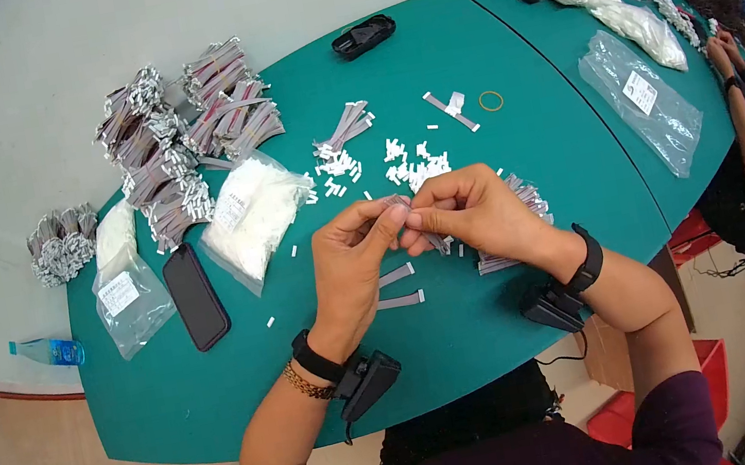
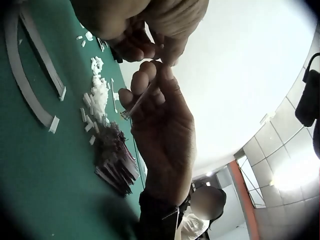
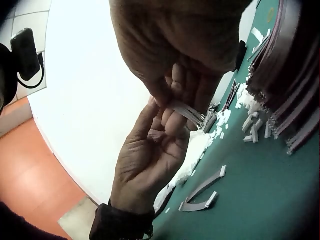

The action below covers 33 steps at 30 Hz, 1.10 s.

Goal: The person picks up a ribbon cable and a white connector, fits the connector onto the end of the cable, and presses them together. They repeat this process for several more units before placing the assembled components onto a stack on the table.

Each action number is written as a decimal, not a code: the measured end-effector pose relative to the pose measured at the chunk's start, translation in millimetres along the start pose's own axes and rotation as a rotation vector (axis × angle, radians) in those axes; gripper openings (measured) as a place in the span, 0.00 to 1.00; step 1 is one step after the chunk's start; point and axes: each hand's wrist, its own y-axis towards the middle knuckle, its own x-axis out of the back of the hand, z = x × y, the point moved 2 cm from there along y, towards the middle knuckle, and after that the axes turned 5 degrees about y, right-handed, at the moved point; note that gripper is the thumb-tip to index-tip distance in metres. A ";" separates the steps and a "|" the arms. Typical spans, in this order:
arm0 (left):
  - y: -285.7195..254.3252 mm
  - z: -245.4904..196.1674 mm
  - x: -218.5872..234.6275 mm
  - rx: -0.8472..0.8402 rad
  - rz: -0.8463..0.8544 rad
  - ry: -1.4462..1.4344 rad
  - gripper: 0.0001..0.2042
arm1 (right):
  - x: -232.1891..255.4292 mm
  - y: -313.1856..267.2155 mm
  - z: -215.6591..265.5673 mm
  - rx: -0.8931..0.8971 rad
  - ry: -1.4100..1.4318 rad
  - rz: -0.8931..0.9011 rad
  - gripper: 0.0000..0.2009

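Above the green table, the left hand (image 1: 348,261) and the right hand (image 1: 484,219) meet fingertip to fingertip. Between thumbs and fingers they pinch a short grey ribbon cable (image 3: 186,112), whose bare wire ends show in the right wrist view. The fingers hide much of the cable. Just beyond the hands lie small white connector housings (image 1: 421,167) in loose piles. Beside the right hand is a stack of ribbon cables (image 1: 525,199). Two flat cables with white ends, including a lower cable (image 1: 401,302), lie near the left hand.
A bag of white connectors (image 1: 256,214), a black phone (image 1: 196,296) and large cable bundles (image 1: 158,160) occupy the left side. At the back lies a black case (image 1: 363,37). A clear plastic bag (image 1: 642,104) lies to the right, near another person's arm (image 1: 741,107).
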 end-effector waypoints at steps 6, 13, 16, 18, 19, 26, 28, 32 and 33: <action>-0.8 2.5 -0.6 0.063 -0.018 -0.109 0.08 | -2.0 -0.2 -4.1 0.036 0.038 0.009 0.07; -2.9 -4.6 -6.1 -0.047 -0.058 -0.014 0.07 | -4.1 -1.5 -2.9 0.030 0.022 -0.002 0.07; -3.7 -7.5 -3.8 -0.040 -0.003 -0.005 0.06 | -3.6 -1.5 -3.4 0.041 0.011 0.004 0.07; -3.3 -5.6 -2.9 -0.058 -0.017 0.013 0.06 | -4.1 -1.8 -3.7 0.045 0.006 0.009 0.07; -3.0 -4.6 -2.3 -0.068 -0.024 0.022 0.06 | -4.3 -1.9 -3.7 0.046 0.002 0.009 0.07; -1.6 -2.9 1.2 -0.050 -0.019 0.034 0.07 | -5.0 -2.5 -3.6 0.042 -0.021 0.022 0.07; -1.7 -4.2 -0.8 -0.085 -0.021 0.033 0.07 | -4.9 -2.8 -4.0 0.040 -0.039 0.035 0.07; -0.7 -4.1 1.2 -0.087 -0.037 0.034 0.05 | -5.3 -3.0 -7.7 0.038 -0.017 0.054 0.07; -0.5 -3.3 2.3 -0.080 -0.045 0.045 0.05 | -4.8 -2.5 -7.9 0.040 -0.022 0.048 0.07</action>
